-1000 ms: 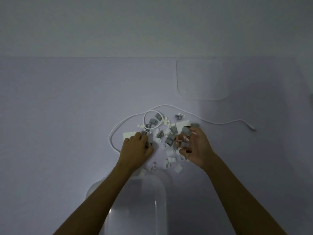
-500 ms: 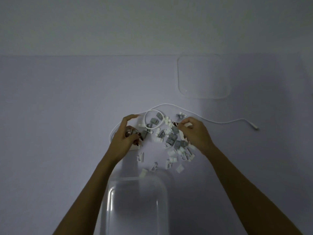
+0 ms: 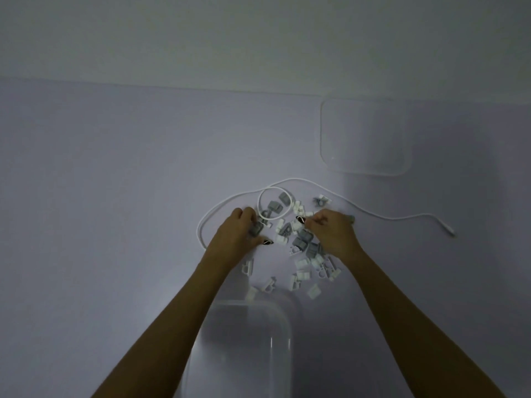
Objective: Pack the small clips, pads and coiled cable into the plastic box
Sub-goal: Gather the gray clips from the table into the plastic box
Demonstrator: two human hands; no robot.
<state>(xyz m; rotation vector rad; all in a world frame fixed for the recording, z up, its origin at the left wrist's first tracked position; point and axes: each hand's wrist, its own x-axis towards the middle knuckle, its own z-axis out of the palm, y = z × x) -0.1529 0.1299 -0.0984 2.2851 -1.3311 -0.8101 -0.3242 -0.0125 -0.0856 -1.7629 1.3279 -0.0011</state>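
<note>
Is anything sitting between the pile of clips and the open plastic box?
Nothing visible blocks it. Only a few loose clips lie on the table between the pile and the plastic box; the lid lies apart, far right.

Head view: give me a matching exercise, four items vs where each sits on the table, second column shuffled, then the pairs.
Items:
1. clear lid
2. plastic box
3. white cable plug
4. pile of clips

Places:
A. near edge, between the forearms
B. far right, flat on the table
C. mid-table, between the two hands
D. right of the pile, at the cable's free end

Pairs: 1-B, 2-A, 3-D, 4-C
</note>
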